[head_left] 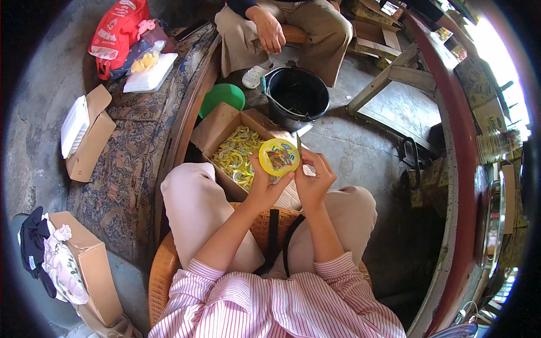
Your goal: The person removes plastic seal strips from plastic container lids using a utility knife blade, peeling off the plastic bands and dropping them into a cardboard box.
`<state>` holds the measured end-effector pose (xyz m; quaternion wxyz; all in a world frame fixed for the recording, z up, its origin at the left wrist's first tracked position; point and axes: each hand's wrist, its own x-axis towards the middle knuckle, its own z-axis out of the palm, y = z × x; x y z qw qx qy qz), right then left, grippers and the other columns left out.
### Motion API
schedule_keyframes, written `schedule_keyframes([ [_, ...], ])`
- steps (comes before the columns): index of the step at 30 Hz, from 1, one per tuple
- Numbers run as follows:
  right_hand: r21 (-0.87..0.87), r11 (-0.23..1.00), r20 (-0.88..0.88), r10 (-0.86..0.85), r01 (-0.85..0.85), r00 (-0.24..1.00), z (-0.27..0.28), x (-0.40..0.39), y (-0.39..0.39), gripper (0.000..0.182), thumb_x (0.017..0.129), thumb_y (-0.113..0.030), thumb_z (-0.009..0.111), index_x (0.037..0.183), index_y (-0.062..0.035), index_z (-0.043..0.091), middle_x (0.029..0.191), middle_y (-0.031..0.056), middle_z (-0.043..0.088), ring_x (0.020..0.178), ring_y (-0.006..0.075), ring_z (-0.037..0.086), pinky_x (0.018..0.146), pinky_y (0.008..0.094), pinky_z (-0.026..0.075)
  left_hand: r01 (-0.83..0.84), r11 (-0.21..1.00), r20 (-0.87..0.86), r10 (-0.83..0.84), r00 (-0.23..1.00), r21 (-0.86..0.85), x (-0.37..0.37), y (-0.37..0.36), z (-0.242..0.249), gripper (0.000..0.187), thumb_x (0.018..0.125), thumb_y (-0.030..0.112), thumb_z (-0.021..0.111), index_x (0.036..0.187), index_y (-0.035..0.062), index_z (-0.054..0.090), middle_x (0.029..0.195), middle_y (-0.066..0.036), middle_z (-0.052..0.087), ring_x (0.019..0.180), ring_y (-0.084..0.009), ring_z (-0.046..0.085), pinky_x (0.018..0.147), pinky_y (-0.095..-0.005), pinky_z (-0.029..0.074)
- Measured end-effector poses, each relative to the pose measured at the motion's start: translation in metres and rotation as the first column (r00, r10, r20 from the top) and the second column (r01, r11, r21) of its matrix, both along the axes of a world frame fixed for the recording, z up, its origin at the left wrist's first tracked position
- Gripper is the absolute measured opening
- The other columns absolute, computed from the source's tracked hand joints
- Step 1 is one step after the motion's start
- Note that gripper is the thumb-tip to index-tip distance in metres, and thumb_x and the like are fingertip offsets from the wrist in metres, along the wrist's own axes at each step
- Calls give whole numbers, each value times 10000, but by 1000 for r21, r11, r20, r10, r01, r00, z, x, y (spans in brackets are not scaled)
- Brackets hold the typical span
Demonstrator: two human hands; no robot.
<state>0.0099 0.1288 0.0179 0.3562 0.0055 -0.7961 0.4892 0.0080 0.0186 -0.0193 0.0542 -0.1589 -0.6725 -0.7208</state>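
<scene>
Daylight from upper right w/ glare, fisheye warp, dark vignette corners, sharp centre

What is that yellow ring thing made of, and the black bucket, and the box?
The yellow ring in the left hand looks like smooth, glossy plastic. The black bucket also looks plastic, with a dull sheen, though metal is possible. The box is brown matte cardboard with folded flaps.

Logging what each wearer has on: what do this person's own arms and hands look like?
Both arms are bare from the elbow down, with the pink-and-white striped sleeves of a shirt pushed up to the elbows. The left hand and right hand wear no gloves; no watch, bracelet or ring shows. Light trousers cover the knees.
</scene>
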Motion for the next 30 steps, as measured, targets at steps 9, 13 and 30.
schedule_keyframes([
  [9,-25,1000,-3,-2,2,1000,3,0,0,240,657,82,616,877,-11,640,736,102,626,623,164,622,576,249,482,79,972,242,-134,961,222,-2,-10,14,558,782,62,569,1249,17,266,1195,-109,410,1106,-172,423,942,-316,342],
  [13,-5,1000,-6,15,-15,1000,4,3,-2,238,652,82,618,872,-6,634,731,103,624,628,166,623,575,248,481,103,975,235,-149,960,197,-1,-10,12,593,760,79,611,1251,14,285,1181,-107,437,1107,-175,435,941,-310,352],
  [30,-28,999,-32,23,-24,999,8,4,2,217,646,80,637,850,5,632,730,108,628,622,166,623,574,245,485,161,891,213,-272,938,425,-8,-17,25,666,738,182,629,1273,15,269,1242,-133,402,1163,-222,407,985,-341,321],
])
